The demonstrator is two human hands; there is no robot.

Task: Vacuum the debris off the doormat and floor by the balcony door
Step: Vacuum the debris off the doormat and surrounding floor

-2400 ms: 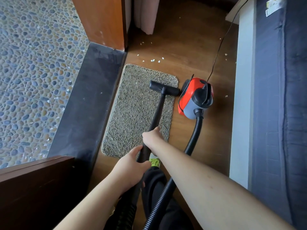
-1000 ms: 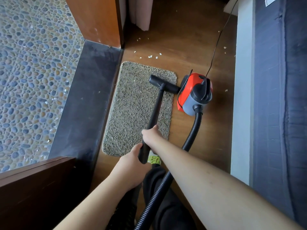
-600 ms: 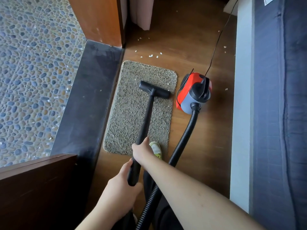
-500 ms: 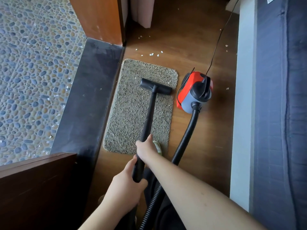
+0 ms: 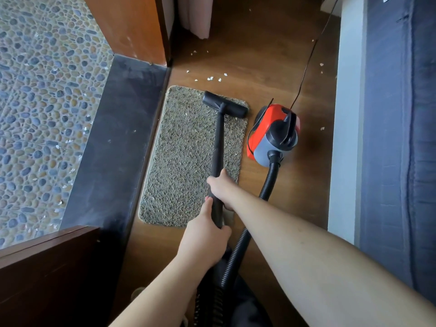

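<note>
Black vacuum wand (image 5: 218, 147): gripped by right hand (image 5: 220, 187) ahead, left hand (image 5: 205, 241) behind, fingers curled round it. Nozzle (image 5: 225, 105) on doormat (image 5: 191, 156), far right corner. White debris (image 5: 210, 78) on wooden floor (image 5: 259, 67) beyond. Red canister (image 5: 273, 134) just right of mat.

Brown wood floor (image 5: 271, 55) underfoot. Out left of the hands, a dark stone sill (image 5: 113, 138), then pebble tiles (image 5: 42, 102) in daylight. Ahead, an orange-brown door frame (image 5: 132, 27) and pale curtain (image 5: 195, 15). Right, a white wall (image 5: 346, 114), grey-blue padding (image 5: 401, 138).
</note>
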